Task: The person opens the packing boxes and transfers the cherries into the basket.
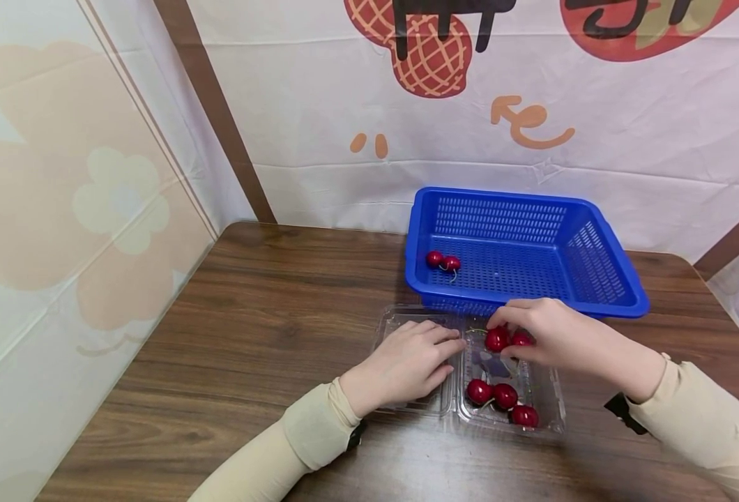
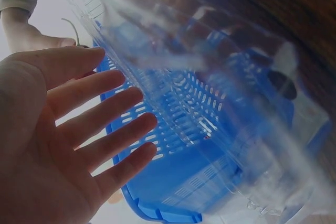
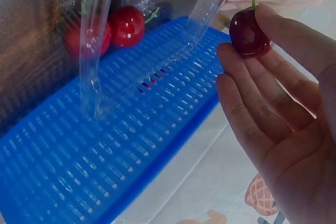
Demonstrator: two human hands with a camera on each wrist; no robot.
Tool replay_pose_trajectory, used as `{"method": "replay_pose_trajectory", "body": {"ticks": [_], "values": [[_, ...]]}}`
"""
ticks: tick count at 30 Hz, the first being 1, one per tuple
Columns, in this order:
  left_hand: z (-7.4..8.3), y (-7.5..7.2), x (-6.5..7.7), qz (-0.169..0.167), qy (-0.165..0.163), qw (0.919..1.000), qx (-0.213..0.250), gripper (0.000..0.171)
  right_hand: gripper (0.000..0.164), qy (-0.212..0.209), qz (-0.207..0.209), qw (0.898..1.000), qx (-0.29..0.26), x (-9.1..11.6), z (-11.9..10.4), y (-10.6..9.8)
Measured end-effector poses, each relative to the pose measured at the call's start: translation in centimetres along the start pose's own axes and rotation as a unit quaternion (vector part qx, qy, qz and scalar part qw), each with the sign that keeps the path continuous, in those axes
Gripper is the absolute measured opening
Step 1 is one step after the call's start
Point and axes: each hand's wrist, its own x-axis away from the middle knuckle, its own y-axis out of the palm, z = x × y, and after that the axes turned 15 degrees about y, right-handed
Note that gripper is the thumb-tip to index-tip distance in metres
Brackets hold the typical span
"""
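My right hand (image 1: 551, 335) pinches a dark red cherry (image 3: 249, 35) between thumb and fingers, its green stem pointing up. This is over the far end of a clear plastic clamshell box (image 1: 554, 411). Another cherry (image 1: 522, 339) is beside it, partly covered by the hand. Toward the near end of the box lie more cherries (image 1: 505, 396), some with stems. My left hand (image 1: 407, 362) is over the box's opened clear lid (image 1: 401, 317), fingers extended, holding nothing. In the left wrist view those fingers (image 2: 115, 129) are spread close to the clear plastic.
Behind the box stands a blue perforated basket (image 1: 614, 279), with two cherries (image 1: 443, 261) at its left end. Box and basket share a brown wooden table (image 1: 219, 362). A printed cloth (image 1: 307, 90) hangs along the table's back edge.
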Motion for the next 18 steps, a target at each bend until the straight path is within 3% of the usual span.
{"method": "replay_pose_trajectory", "body": {"ticks": [18], "values": [[0.0,-0.1,0.0,0.003,0.002,1.0,0.0,0.036,0.032,0.026,0.013,0.998,0.048,-1.4,1.2,-1.8]]}}
